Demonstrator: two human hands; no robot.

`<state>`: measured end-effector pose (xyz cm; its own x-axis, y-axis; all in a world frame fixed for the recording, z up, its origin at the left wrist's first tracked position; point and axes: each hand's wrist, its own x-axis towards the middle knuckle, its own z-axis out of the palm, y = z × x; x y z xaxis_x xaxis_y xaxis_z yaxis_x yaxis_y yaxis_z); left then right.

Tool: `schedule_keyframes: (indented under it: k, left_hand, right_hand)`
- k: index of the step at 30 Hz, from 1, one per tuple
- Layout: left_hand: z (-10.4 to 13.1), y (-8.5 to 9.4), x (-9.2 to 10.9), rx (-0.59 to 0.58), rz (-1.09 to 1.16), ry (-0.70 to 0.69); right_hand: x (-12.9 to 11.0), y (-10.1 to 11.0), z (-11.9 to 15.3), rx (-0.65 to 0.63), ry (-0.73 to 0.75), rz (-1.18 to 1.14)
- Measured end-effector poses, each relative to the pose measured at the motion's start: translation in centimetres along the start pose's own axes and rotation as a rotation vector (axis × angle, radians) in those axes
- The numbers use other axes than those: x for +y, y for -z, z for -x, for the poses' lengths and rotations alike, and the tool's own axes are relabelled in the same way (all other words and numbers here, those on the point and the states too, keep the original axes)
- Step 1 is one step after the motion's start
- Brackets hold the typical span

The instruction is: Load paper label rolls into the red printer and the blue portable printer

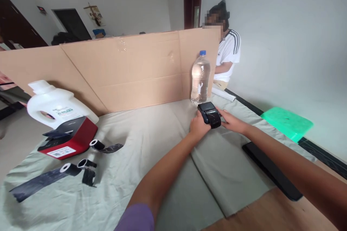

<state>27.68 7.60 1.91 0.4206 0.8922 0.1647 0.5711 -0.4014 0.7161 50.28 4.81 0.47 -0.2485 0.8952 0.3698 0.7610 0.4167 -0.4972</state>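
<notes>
Both hands are at a small black portable printer, low over the cloth. A glossy black paper strip curves down over its near side. My left hand is closed around the printer's left side, thumb on its edge. On the other side, the fingers of my right hand pinch the printer's right edge, partly hidden behind it. Just beyond stands a clear water bottle with a blue cap. To the left lie three small black paper rolls, with strips unwound or crumpled.
A red and black boxy machine and a white jug sit at left. A cardboard panel stands across the back. A black tablet-like slab lies under my right forearm. A green stool and a seated person are beyond.
</notes>
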Motion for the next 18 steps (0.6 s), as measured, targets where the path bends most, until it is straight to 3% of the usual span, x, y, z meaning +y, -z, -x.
schedule_keyframes:
  k: [6,9,11,14,16,18]
  left_hand:
    - [-2.7,-2.3,0.9,-0.01,-0.153,-0.025]
    - [-2.5,-2.6,0.6,-0.028,-0.197,-0.047]
    - [-1.5,-1.8,-0.1,-0.051,-0.222,-0.052]
    - [2.1,2.1,-2.3,-0.083,-0.241,-0.081]
    - [6.2,6.8,-4.3,-0.067,-0.232,-0.116]
    - [11.4,12.8,-6.4,-0.011,-0.207,-0.125]
  right_hand:
    - [3.1,0.5,0.0,-0.02,-0.08,0.068]
    - [3.6,0.6,0.5,-0.035,-0.109,0.106]
    - [3.8,1.0,1.2,-0.048,-0.106,0.14]
    - [3.5,2.0,2.3,-0.007,-0.095,0.255]
    - [2.1,2.5,2.3,0.139,-0.085,0.407]
    - [-1.0,2.3,1.4,0.25,-0.063,0.526]
